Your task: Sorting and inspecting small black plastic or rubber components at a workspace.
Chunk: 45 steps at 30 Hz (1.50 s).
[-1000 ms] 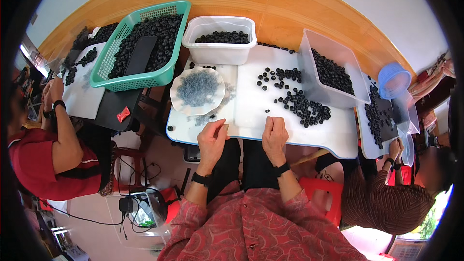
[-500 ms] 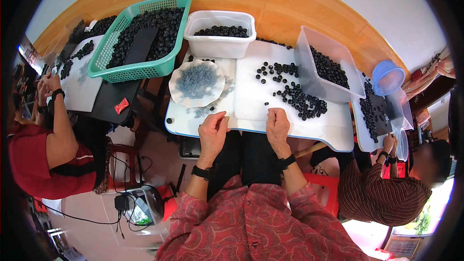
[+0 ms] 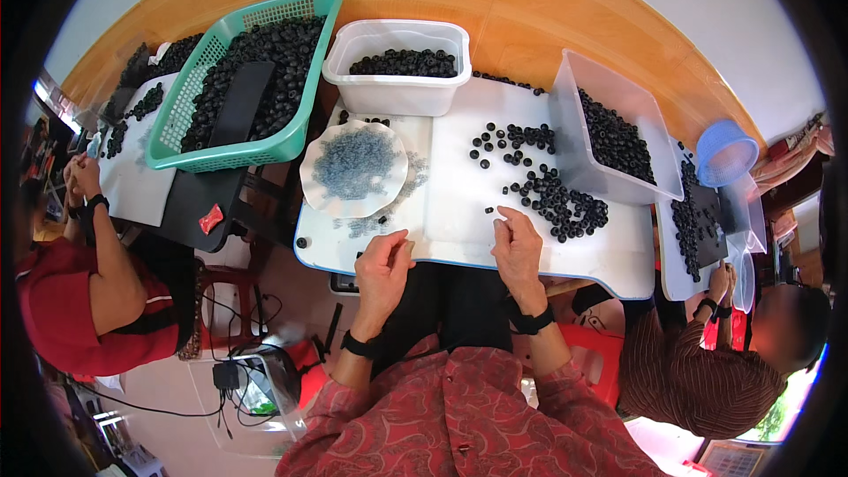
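Logged right hand [image 3: 518, 247] above the near edge of the white table [image 3: 459, 228], with index finger and thumb seemingly a little apart and without visible grip on anything. Noted lone black bead [image 3: 488, 210] on the tabletop, immediately left of the right index fingertip; cannot tell contact from a hair of clearance. Judged this sideways offset, bead to the left and level with the fingertip, the relation to watch. Could not fix the bead's long axis: too small, looking merely stubby and barrel-like.

Recorded left hand [image 3: 380, 267] well apart from the right, farther from the bead, to its left and nearer the body. Saw thumb and index tips close together there; cannot tell pinched from slightly parted, nor any small piece between.

Marked loose black beads [image 3: 555, 193] ahead and to the right of the right hand, near the clear bin [image 3: 570, 124]. Sited white scalloped plate [image 3: 349, 208] of small translucent pieces [image 3: 358, 162] ahead and slightly left of the left hand. Ranked right hand clearly nearer to the lone bead
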Tool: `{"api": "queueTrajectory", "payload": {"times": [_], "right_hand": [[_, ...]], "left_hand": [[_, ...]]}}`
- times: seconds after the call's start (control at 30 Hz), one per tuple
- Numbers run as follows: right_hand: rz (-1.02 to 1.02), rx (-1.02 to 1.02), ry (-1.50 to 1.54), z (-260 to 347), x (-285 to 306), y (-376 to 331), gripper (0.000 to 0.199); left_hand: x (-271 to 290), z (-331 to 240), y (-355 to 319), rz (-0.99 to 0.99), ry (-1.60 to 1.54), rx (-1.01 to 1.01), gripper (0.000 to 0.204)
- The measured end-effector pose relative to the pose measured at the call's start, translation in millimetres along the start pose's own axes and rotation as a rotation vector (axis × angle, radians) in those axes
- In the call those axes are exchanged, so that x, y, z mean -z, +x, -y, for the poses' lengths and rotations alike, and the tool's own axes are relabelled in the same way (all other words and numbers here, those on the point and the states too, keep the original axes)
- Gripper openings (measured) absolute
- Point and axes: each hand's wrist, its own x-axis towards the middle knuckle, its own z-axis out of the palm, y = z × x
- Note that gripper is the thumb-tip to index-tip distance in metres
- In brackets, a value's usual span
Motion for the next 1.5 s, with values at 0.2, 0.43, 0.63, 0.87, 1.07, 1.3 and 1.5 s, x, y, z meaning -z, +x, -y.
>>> {"api": "queueTrajectory", "payload": {"times": [0.2,0.43,0.63,0.87,1.07,1.3,1.5], "right_hand": [[0.033,0.095,-0.224,-1,-8,17,0.018],[-0.018,0.036,-0.221,-2,-14,17,0.011],[0.182,0.079,0.081,20,-6,13,0.012],[0.320,0.172,0.165,46,-21,26,0.017],[0.452,0.193,0.191,52,-19,38,0.020],[0.159,0.144,-0.196,12,-20,85,0.031],[0.194,0.271,-0.362,2,-28,98,0.034]], "left_hand": [[-4,-6,1,-0.007,0.020,0.040,0.017],[-26,-26,9,-0.031,0.211,-0.157,0.017],[-51,-29,22,0.131,0.023,-0.106,0.028],[-45,-5,29,0.187,-0.303,0.171,0.022],[-50,2,26,0.080,-0.528,0.354,0.019],[-50,-1,26,0.059,-0.410,0.320,0.016],[-51,-2,25,0.070,-0.377,0.286,0.014]]}}
